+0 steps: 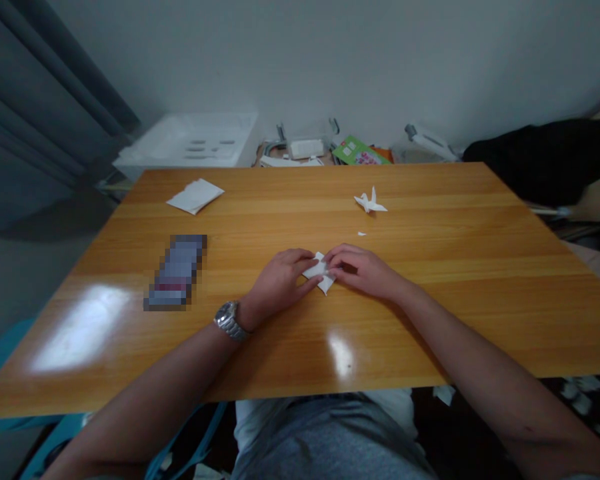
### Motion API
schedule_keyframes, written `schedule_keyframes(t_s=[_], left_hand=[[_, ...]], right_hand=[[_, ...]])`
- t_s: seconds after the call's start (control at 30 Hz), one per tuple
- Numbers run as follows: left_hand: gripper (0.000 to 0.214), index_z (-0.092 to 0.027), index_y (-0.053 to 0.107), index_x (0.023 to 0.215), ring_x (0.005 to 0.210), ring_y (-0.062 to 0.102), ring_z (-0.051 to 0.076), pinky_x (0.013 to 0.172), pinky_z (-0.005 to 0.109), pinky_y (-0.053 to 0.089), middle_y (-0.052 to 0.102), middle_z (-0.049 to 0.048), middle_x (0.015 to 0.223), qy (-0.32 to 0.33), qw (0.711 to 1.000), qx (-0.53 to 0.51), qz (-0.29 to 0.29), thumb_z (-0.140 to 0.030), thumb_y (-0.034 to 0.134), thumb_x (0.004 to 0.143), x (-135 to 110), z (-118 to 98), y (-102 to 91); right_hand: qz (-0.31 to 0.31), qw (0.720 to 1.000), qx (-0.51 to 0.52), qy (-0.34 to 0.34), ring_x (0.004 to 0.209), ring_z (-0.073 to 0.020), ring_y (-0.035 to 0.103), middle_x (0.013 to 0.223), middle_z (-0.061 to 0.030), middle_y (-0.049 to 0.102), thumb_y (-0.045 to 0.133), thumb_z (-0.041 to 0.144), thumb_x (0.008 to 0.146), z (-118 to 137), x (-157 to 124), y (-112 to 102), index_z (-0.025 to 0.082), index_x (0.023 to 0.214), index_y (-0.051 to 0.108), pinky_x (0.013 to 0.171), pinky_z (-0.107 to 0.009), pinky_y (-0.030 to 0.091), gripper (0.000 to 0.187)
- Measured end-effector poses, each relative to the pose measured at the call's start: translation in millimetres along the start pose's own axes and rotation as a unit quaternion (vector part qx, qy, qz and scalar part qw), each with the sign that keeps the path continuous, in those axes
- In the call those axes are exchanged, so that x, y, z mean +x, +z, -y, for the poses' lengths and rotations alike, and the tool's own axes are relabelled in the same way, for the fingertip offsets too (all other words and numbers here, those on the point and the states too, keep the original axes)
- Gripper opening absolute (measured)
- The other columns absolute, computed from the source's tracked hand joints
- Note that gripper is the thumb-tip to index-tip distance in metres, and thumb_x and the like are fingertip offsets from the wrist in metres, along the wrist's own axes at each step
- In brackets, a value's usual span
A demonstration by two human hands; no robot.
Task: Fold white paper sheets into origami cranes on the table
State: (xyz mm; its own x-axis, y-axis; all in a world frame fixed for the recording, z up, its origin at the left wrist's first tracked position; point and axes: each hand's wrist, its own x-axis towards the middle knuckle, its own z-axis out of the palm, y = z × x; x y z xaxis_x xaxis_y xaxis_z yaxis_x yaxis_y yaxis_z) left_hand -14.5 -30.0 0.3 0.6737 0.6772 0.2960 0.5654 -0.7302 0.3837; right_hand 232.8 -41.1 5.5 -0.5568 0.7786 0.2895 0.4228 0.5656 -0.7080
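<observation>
Near the front middle of the wooden table lies a small folded piece of white paper (321, 268), partly covered by fingers. My left hand (281, 283) grips its left side, the thumb along the near edge and the fingertips at the far edge. From the right, my right hand (363, 270) pinches the paper between thumb and fingers, its fingers curled. A folded paper crane (371, 201) stands farther back to the right. Between the crane and my right hand lies a tiny white paper scrap (362, 234).
A white sheet of paper (196, 196) lies at the back left, with a blurred-out phone-like object (177, 272) nearer. Behind the wooden table (460, 247) are a white foam box (200, 137), a green booklet (360, 152) and a dark cloth (540, 157).
</observation>
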Motion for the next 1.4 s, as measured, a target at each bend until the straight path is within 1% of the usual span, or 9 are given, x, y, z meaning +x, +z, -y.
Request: schedule_keyframes(t_s=[0.23,0.37,0.43,0.53,0.73,0.9,1.1,1.27,1.4], left_hand=[[0.023,-0.017,0.07,0.116,0.106,0.062,0.024,0.096,0.04,0.051,0.068,0.0092,0.116,-0.011,1.0,0.012,-0.003,-0.027,0.062,0.096,2,-2,1.4],[0.019,-0.017,0.069,0.113,0.103,0.062,0.023,0.095,0.037,0.052,0.067,0.0086,0.112,-0.025,1.0,-0.006,-0.01,-0.023,0.062,0.096,3,-2,1.9],[0.019,-0.017,0.069,0.112,0.103,0.062,0.022,0.095,0.037,0.052,0.066,0.0088,0.111,-0.028,1.0,-0.007,-0.011,-0.021,0.06,0.096,3,-2,2.3],[0.019,-0.016,0.069,0.111,0.103,0.062,0.023,0.095,0.037,0.052,0.066,0.009,0.11,-0.031,0.999,0.0,-0.01,-0.02,0.058,0.097,4,-2,3.1],[0.02,-0.017,0.068,0.113,0.103,0.061,0.023,0.094,0.037,0.051,0.065,0.0083,0.111,-0.032,0.999,0.002,-0.015,-0.017,0.06,0.094,3,-1,5.9],[0.021,-0.017,0.067,0.114,0.103,0.061,0.023,0.095,0.037,0.05,0.065,0.0078,0.111,-0.042,0.999,-0.012,-0.015,-0.019,0.061,0.095,4,1,6.9],[0.02,-0.017,0.068,0.111,0.1,0.063,0.024,0.092,0.037,0.052,0.066,0.0088,0.108,-0.059,0.998,-0.015,0.019,-0.023,0.062,0.093,12,0,-0.8],[0.02,-0.018,0.069,0.104,0.088,0.066,0.022,0.079,0.033,0.052,0.069,0.0082,0.099,-0.09,0.995,0.001,0.047,-0.027,0.052,0.099,25,0,-8.9],[0.017,-0.017,0.07,0.097,0.085,0.068,0.023,0.079,0.033,0.051,0.072,0.0087,0.091,-0.108,0.991,0.021,0.077,-0.026,0.056,0.096,36,2,-13.0]], right_hand=[[-0.019,1.0,0.007,0.008,0.099,-0.0199,0.066,0.108,-0.0083,0.071,0.059,0.026,0.099,0,-1,3,0.021,0.098,0.067,0.091,-0.036,0.053,0.01],[-0.014,1.0,0.007,-0.014,0.102,-0.0211,0.066,0.111,-0.009,0.07,0.064,0.029,0.097,0,-1,5,0.022,0.102,0.068,0.093,-0.037,0.052,0.01],[-0.013,1.0,-0.004,-0.021,0.105,-0.0221,0.065,0.113,-0.0096,0.068,0.069,0.029,0.094,-1,-2,7,0.022,0.108,0.069,0.094,-0.037,0.052,0.016],[-0.025,0.999,-0.041,0.0,0.103,-0.0226,0.064,0.112,-0.0098,0.066,0.069,0.024,0.092,-3,-1,10,0.021,0.114,0.07,0.091,-0.037,0.053,0.022],[-0.041,0.993,-0.108,0.033,0.099,-0.0237,0.063,0.106,-0.01,0.065,0.066,0.016,0.092,1,0,15,0.019,0.108,0.073,0.089,-0.038,0.053,0.018],[-0.045,0.99,-0.129,0.033,0.099,-0.0231,0.063,0.105,-0.0102,0.065,0.062,0.019,0.097,0,1,17,0.018,0.107,0.073,0.09,-0.038,0.052,0.015],[-0.054,0.987,-0.135,0.074,0.089,-0.0208,0.062,0.097,-0.0088,0.064,0.058,0.022,0.099,-2,6,18,0.016,0.091,0.072,0.084,-0.034,0.05,0.017],[-0.018,0.978,-0.166,0.123,0.083,-0.0189,0.06,0.092,-0.0082,0.064,0.057,0.023,0.099,2,14,11,0.016,0.083,0.07,0.077,-0.03,0.045,0.022],[0.029,0.966,-0.204,0.156,0.078,-0.0188,0.059,0.087,-0.008,0.067,0.066,0.026,0.093,4,23,2,0.016,0.079,0.071,0.071,-0.029,0.041,0.017]])
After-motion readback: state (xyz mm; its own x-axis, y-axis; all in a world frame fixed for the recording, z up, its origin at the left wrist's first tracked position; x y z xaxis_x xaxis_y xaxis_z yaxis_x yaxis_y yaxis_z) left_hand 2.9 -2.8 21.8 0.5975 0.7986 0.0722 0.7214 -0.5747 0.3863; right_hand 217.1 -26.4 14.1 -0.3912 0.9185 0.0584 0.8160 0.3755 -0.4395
